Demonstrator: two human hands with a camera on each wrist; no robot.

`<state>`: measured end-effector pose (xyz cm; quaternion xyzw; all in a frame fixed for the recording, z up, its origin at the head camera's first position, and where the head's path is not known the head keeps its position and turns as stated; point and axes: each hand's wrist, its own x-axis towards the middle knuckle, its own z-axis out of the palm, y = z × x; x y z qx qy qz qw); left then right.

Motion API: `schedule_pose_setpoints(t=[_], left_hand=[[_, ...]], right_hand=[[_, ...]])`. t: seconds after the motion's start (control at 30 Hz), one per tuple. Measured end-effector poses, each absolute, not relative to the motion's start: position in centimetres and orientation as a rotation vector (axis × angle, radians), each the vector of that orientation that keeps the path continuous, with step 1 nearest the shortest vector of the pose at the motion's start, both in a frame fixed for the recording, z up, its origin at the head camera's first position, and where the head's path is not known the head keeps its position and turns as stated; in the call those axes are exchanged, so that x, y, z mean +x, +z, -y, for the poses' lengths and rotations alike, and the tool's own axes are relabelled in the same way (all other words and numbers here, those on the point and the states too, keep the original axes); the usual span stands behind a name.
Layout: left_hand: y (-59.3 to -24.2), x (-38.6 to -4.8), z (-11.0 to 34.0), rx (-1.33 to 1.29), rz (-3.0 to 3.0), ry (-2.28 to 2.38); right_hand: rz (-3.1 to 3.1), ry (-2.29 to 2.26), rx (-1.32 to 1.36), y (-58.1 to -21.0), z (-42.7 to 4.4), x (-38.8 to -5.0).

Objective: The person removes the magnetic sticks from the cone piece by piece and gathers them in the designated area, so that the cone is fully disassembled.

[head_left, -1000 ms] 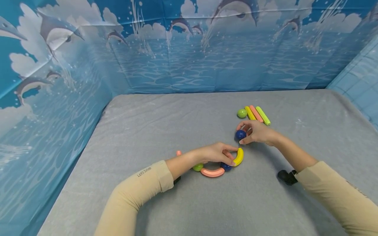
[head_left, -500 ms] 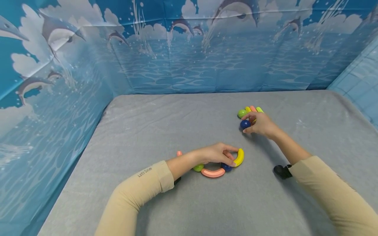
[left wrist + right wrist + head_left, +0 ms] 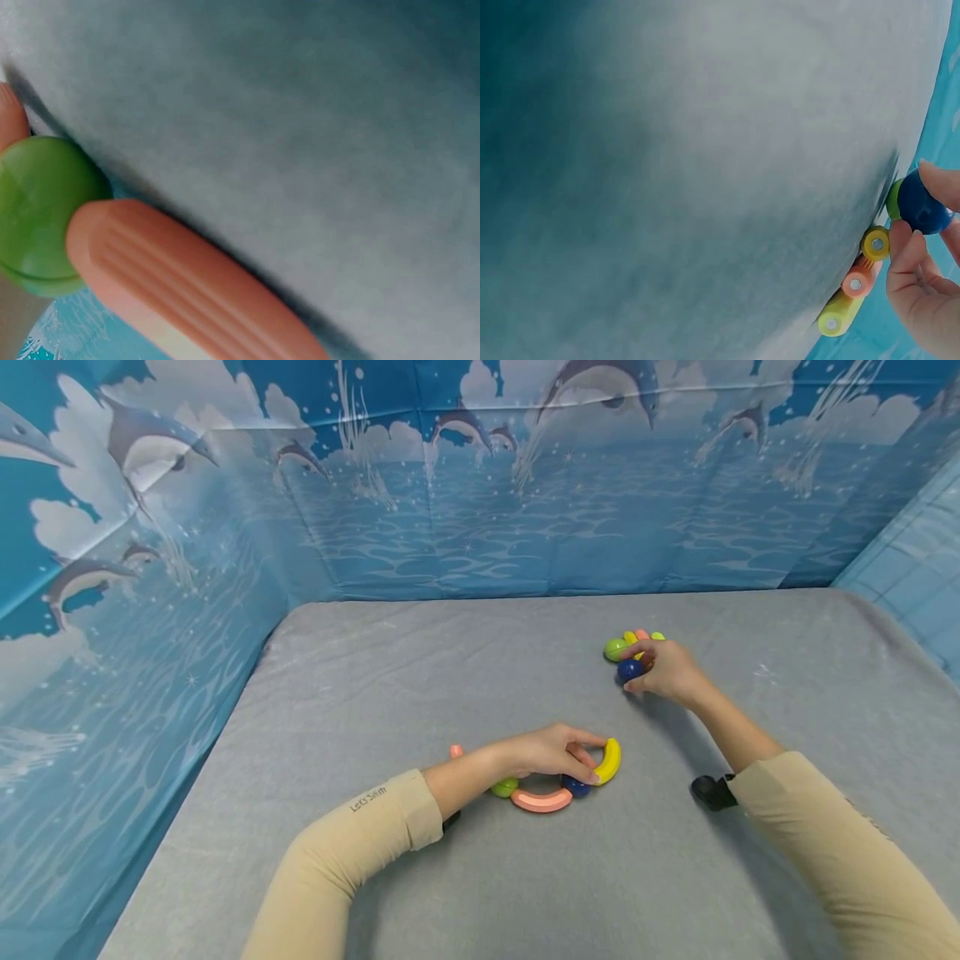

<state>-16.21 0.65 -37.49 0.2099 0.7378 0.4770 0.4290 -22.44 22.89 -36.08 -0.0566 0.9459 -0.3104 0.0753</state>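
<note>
In the head view my right hand (image 3: 670,671) pinches a dark blue ball (image 3: 630,671) between thumb and fingers, just in front of a green ball (image 3: 615,649). The right wrist view shows the blue ball (image 3: 922,204) gripped by the fingertips. Lower down, my left hand (image 3: 551,752) holds a yellow curved toy stick (image 3: 610,762), with index finger and thumb against it. Beneath that hand another blue ball (image 3: 576,786) sits partly hidden, next to an orange curved stick (image 3: 542,801) and a second green ball (image 3: 505,787). The left wrist view shows no fingers clearly.
Behind the right hand lie yellow (image 3: 875,243), orange (image 3: 856,283) and lime (image 3: 840,313) straight sticks, side by side. One more orange piece (image 3: 456,750) pokes out behind the left forearm. A grey cloth (image 3: 420,668) covers the surface, with a dolphin-print curtain (image 3: 480,527) behind.
My right hand has carried the blue ball away from the yellow curved stick, back and slightly right toward the green ball and straight sticks. The left hand stays in place.
</note>
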Motion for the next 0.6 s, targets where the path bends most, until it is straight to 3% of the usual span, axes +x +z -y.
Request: schedule_pose_setpoints(t=[0.6], left_hand=[[-37.44, -16.16, -0.78, 0.499, -1.842, 1.194]], right_hand=[[-2.854, -0.906, -0.167, -35.83, -22.91, -22.5]])
